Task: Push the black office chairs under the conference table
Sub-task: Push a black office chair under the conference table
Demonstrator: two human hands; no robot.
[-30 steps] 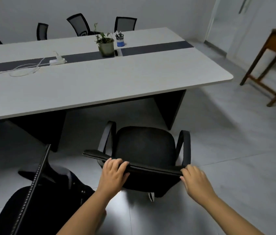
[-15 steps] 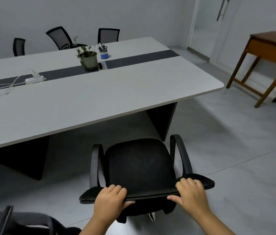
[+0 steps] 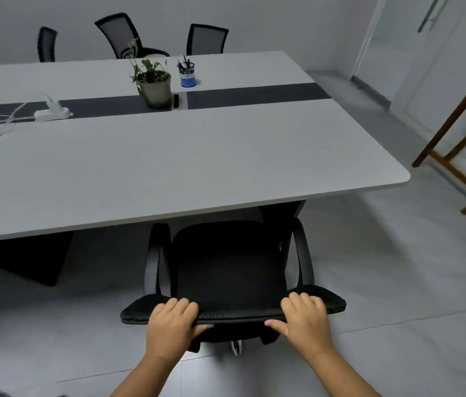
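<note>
A black office chair (image 3: 230, 265) with armrests stands in front of me, facing the white conference table (image 3: 168, 164). The front of its seat and armrests meets the table's near edge. My left hand (image 3: 173, 325) grips the top of the backrest on the left. My right hand (image 3: 306, 319) grips the same top edge on the right. Three more black chairs (image 3: 207, 38) stand along the table's far side.
On the table stand a potted plant (image 3: 153, 81), a pen cup (image 3: 187, 74) and a white power strip (image 3: 52, 113) with cables. A dark table leg panel (image 3: 25, 259) is at the lower left. A brown wooden table (image 3: 460, 124) stands to the right, near a door.
The chair has rolled forward and turned square to the table, its seat front now at the table's edge. The second chair at the lower left has slid almost out of view.
</note>
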